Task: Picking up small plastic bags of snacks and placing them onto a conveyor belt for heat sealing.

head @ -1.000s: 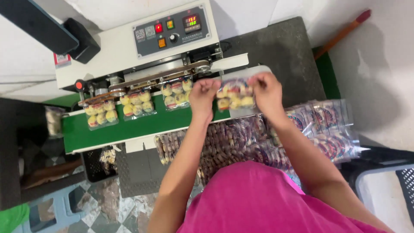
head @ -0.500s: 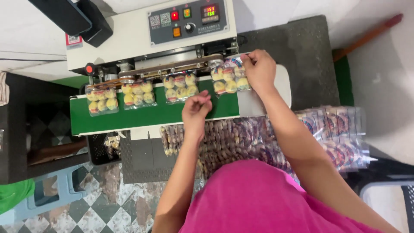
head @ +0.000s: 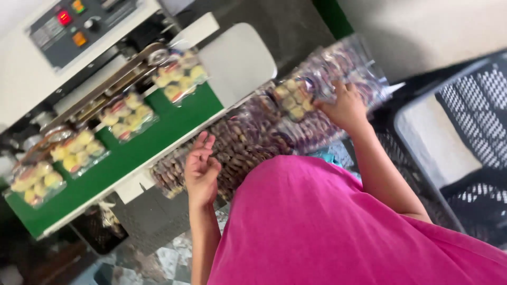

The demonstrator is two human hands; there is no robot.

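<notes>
My right hand grips a clear bag of yellow and pink sweets, lifted from a heap of clear packets of dark snacks in front of me. My left hand hovers empty with fingers apart, just below the near edge of the green conveyor belt. Several filled sweet bags ride the belt under the sealing machine; one sits at the right end, another in the middle.
A white feed plate sticks out at the belt's right end. A black mesh crate stands at my right. A dark bin sits under the belt, above a tiled floor.
My right hand left the belt and went right to the heap, where it took a sweet bag. My left hand dropped away from the belt. The view swung right and tilted.
</notes>
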